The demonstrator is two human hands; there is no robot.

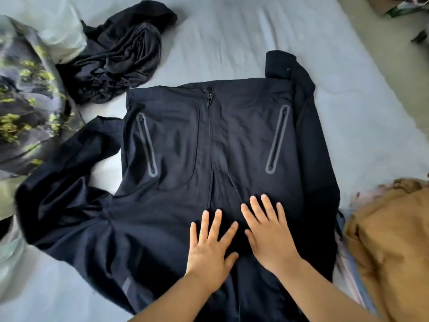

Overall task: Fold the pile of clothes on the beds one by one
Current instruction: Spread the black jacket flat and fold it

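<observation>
Pressing flat on dark jacket (176, 140), left hand (210, 249), right hand (269, 231), fingers spread

- The jacket (185, 147) lies spread flat on the bed (232, 31).
- Both hands, left hand (210, 247) beside right hand (269, 231), rest on it.
- A crumpled garment (120, 56) lies behind-left; another garment (390, 240) lies right.

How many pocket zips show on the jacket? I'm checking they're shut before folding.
2. One pocket zip slants on the left panel, the other on the right panel, either side of the centre zip. Others may be hidden underneath.
</observation>
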